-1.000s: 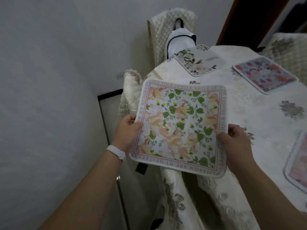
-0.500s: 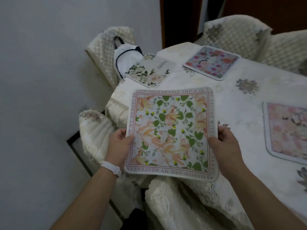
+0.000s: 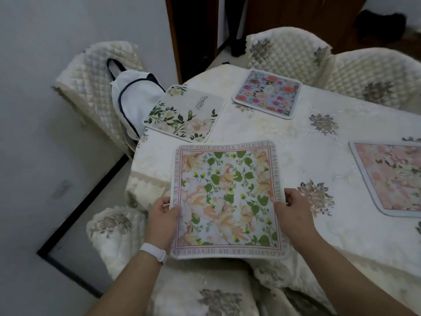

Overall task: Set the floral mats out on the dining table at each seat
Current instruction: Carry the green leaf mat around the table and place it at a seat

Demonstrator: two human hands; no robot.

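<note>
Both hands pinch the same floral mat [image 3: 229, 199] — the left hand [image 3: 163, 221] closed on its left edge with the thumb on top, the right hand [image 3: 293, 215] closed on its right edge the same way, fingers tucked beneath. The mat, peach blossoms and green leaves inside a border of printed words, lies flat over the near edge of the dining table [image 3: 296, 137], its front edge overhanging the cream tablecloth; whether its far part touches the cloth cannot be told. A white wristband [image 3: 153, 252] circles the left wrist. 3 other mats already lie on the table: a cream mat with green sprigs [image 3: 184, 114] at the table's far-left corner, a blue mat with red and pink flowers [image 3: 267, 95] at its far edge, and a pale pink mat [image 3: 391, 179] at its right side, cut off by the frame. Quilted cream chair covers [image 3: 287, 47] ring the table, and a white bag with dark trim [image 3: 132, 96] sits on the chair beyond the table's left corner, against a plain grey wall.
</note>
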